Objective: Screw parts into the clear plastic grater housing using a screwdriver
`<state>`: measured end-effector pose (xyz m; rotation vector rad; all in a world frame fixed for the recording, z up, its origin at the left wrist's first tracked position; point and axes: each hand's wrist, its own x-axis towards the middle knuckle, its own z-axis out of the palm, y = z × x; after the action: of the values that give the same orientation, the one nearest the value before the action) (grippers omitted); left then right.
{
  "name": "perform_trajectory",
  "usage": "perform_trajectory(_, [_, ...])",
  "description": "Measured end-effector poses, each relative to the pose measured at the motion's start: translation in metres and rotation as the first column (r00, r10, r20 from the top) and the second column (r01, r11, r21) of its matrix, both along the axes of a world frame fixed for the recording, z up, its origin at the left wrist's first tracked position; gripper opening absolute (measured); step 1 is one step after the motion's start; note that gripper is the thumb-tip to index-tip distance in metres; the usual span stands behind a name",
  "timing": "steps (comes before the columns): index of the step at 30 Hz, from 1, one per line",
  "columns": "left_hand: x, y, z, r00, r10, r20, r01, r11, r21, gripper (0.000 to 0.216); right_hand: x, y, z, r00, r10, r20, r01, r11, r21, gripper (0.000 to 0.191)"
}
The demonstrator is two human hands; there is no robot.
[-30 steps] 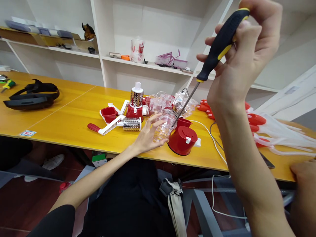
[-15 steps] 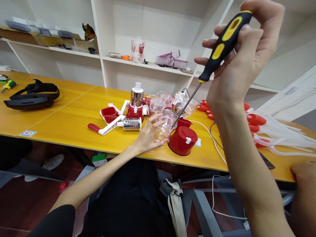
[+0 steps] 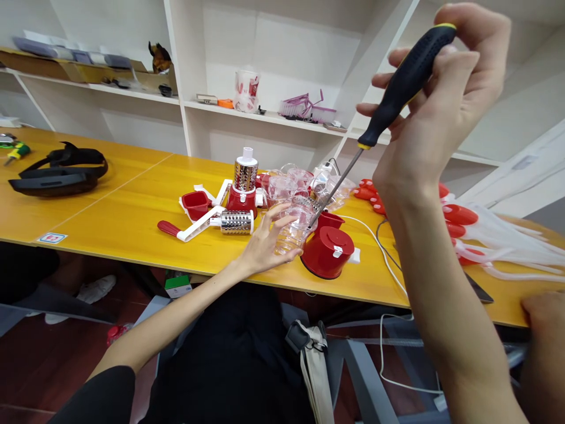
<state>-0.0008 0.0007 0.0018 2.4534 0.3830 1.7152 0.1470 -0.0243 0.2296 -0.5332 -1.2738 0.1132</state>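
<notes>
My right hand (image 3: 441, 100) is raised at the upper right, fingers closed on the handle of a black screwdriver (image 3: 399, 82) with yellow trim. Its steel shaft slants down to the left, and the tip meets the side of a clear plastic part (image 3: 292, 231). That part is gripped by my left hand (image 3: 267, 244), its thumb below and fingers above. Just right of it stands a red base (image 3: 329, 252) with a white tab. To the left lie a grater drum (image 3: 236, 222) on a white crank and a red hopper (image 3: 195, 205).
An assembled red grater (image 3: 245, 182) and several clear plastic parts (image 3: 282, 187) stand behind my left hand. A black headset (image 3: 62, 168) rests far left on the yellow table (image 3: 132, 194). White tubing with red ends (image 3: 459, 214) and another person's arm (image 3: 542, 341) are at right.
The screwdriver handle has turned about its own axis, so its yellow inserts no longer face me. My right hand has shifted slightly. The left hand keeps its hold.
</notes>
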Motion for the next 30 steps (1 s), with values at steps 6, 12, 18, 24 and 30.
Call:
perform_trajectory(6, [-0.0006, 0.0002, 0.0002, 1.000, -0.005, -0.005, 0.005, 1.000, 0.003, 0.069, -0.0009, -0.0050, -0.0028, 0.996, -0.015, 0.092, 0.008, 0.997, 0.072, 0.032])
perform_trajectory(12, [0.0002, 0.0006, -0.0008, 1.000, -0.003, 0.004, 0.003, 1.000, 0.015, 0.068, 0.0002, -0.0056, -0.0039, 0.991, -0.021, 0.130, 0.011, 0.997, 0.079, 0.030])
perform_trajectory(18, [0.0011, 0.0004, -0.0005, 1.000, -0.006, 0.009, 0.006, 1.000, 0.012, 0.067, 0.0000, -0.0038, -0.0035, 0.995, -0.020, 0.102, 0.007, 0.993, 0.121, 0.033])
perform_trajectory(24, [0.0013, 0.0005, -0.0011, 1.000, -0.014, 0.017, 0.014, 1.000, 0.004, 0.067, 0.0004, -0.0054, -0.0024, 0.994, -0.052, 0.091, 0.044, 0.995, 0.094, 0.034])
perform_trajectory(30, [0.0016, 0.0010, -0.0015, 1.000, -0.024, 0.017, 0.024, 1.000, -0.011, 0.068, -0.0014, -0.0052, -0.0040, 0.993, -0.058, 0.099, 0.043, 0.989, 0.144, 0.031])
